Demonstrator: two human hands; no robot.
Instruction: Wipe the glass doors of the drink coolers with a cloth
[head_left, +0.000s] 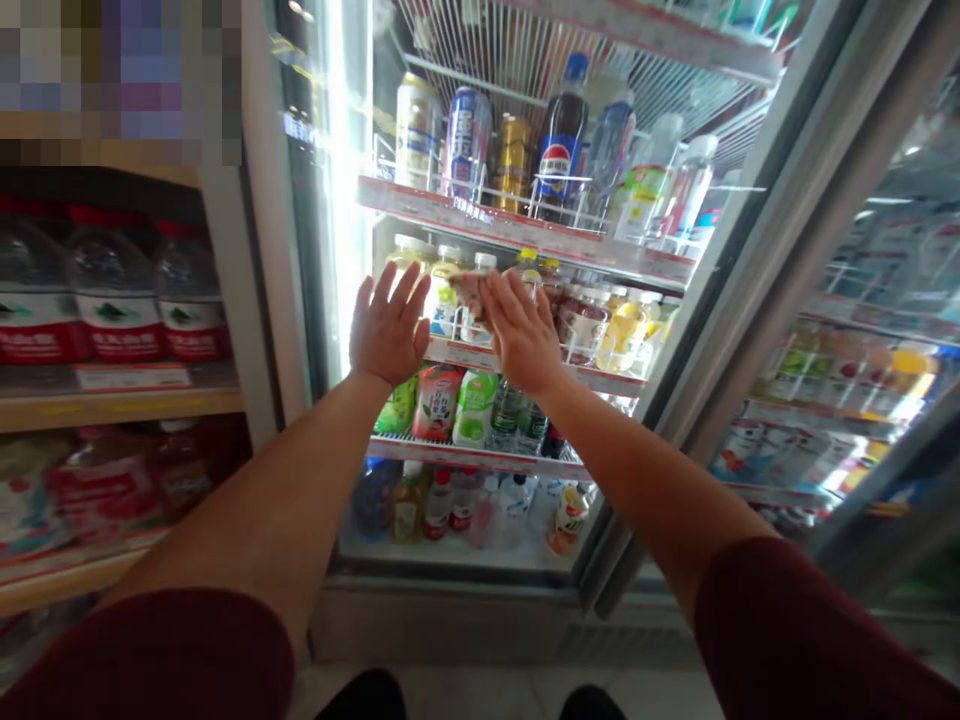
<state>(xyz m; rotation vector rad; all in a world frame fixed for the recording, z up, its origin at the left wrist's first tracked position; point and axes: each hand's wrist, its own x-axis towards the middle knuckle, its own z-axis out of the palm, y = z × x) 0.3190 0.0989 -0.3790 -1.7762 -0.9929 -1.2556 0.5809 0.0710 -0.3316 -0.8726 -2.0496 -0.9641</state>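
Both my arms reach into an open drinks cooler. My left hand [388, 325] is raised flat, fingers spread, holding nothing, in front of the yellow-capped bottles [442, 285] on the second shelf [525, 365]. My right hand [519, 330] is beside it, fingers stretched forward onto a small pale bottle [469, 290] lying tilted at that shelf's front. Whether the fingers grip it or only touch it is unclear.
The top shelf holds cans [466, 140] and a dark cola bottle [561, 140]. Lower shelves carry green and red drink bottles [439, 405]. The cooler's glass door [757, 300] stands open at right. Wooden shelves with water bottles [112, 310] stand at left.
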